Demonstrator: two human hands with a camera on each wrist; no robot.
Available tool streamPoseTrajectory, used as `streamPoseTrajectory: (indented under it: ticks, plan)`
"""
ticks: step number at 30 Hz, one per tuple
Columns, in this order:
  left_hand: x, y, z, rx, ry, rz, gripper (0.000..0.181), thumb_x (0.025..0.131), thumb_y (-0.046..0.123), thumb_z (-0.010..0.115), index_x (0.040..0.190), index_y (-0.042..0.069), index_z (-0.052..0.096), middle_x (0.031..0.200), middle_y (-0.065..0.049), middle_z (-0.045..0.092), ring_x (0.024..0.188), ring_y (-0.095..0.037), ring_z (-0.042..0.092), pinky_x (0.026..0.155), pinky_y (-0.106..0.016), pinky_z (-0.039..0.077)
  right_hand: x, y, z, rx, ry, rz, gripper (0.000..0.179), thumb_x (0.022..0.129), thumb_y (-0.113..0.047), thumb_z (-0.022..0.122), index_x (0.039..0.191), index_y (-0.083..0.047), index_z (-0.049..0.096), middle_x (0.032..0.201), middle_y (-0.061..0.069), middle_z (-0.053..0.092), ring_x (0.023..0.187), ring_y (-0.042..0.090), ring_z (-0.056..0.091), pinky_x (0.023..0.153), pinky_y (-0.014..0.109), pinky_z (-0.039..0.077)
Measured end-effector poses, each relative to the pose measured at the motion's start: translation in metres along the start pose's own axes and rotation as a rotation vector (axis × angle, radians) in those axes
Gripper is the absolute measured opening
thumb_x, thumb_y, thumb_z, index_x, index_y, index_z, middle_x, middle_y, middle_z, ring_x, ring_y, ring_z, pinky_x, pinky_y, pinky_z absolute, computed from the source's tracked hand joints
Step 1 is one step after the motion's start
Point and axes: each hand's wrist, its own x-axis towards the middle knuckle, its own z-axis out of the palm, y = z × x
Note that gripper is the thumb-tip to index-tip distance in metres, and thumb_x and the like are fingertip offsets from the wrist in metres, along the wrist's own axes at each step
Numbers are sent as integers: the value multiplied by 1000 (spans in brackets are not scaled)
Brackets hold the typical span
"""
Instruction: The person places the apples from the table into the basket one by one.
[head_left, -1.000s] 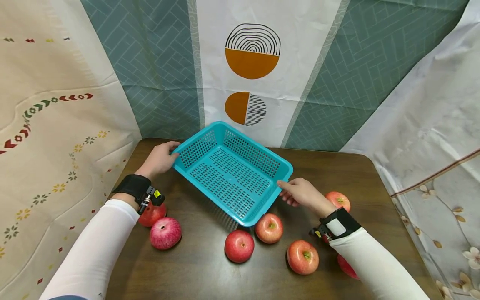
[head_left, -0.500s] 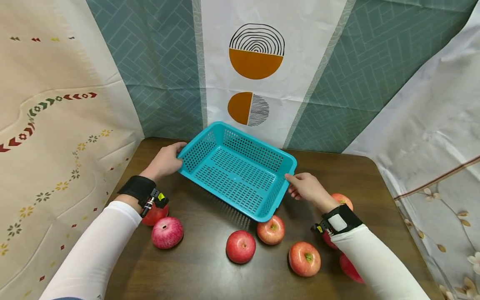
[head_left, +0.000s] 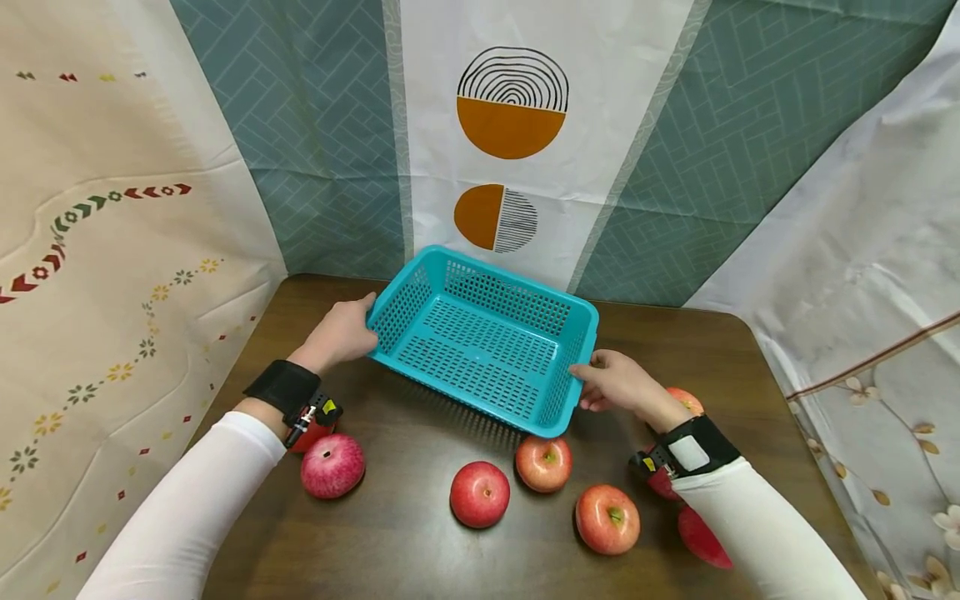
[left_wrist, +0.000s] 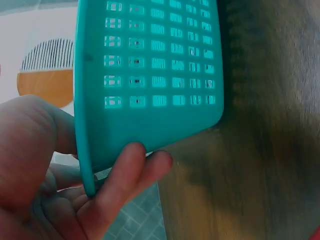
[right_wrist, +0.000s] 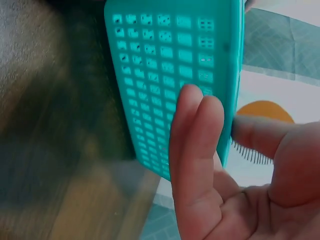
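Observation:
A teal plastic basket [head_left: 480, 357] with perforated walls and floor sits toward the back of the table, slightly angled, with nothing inside. At its left end my left hand [head_left: 341, 333] pinches the rim; in the left wrist view the thumb is on one side of the rim and fingers [left_wrist: 125, 172] are against the outer wall. My right hand [head_left: 617, 382] grips the right end's rim, thumb on top, with two fingers [right_wrist: 200, 135] along the outside wall in the right wrist view. An apple [head_left: 543, 464] lies right at the basket's front right corner.
More red apples lie in front: one in the middle [head_left: 480, 494], another further right [head_left: 607, 519]. Others are partly hidden by the right arm. A pink pomegranate-like fruit [head_left: 333, 466] and a red fruit lie by the left wrist. Patterned cloths hang behind the wooden table [head_left: 405, 542].
Both hands have turned the basket so its front edge lies more level, the front right corner swinging back and right. The left hand has come slightly forward and right. The fruit stays put.

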Motion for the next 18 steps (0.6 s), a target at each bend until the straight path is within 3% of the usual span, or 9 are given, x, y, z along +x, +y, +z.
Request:
streamPoseTrajectory:
  ticks: [6,10,14,18]
  plan:
    - [-1,15,7,58,-5,28,74,91,14,54,154,-6,19,105,-17,62,61,-22,54,49,-32,39,8,6,-7,-72,84,-27,47,106,-27,47,139,7,41,81,16,68,69,24,67,62,34,59]
    - [4,29,13,135,21,-6,73,96,24,52,154,-5,18,106,-19,63,66,-25,57,48,-34,41,10,8,-17,-123,79,-38,49,108,-25,42,146,6,35,97,24,67,78,29,68,65,38,60]
    - [11,40,24,172,82,-49,70,99,25,51,154,-6,20,116,-24,61,68,-27,58,46,-36,44,12,9,-27,-182,69,-48,51,109,-24,38,150,5,28,114,30,63,88,31,68,71,45,59]
    - [16,46,39,127,112,-85,65,101,19,44,154,-7,16,91,-21,65,55,-26,54,42,-34,38,16,11,-35,-258,80,-56,52,109,-24,38,151,3,26,115,28,63,88,28,69,77,50,57]
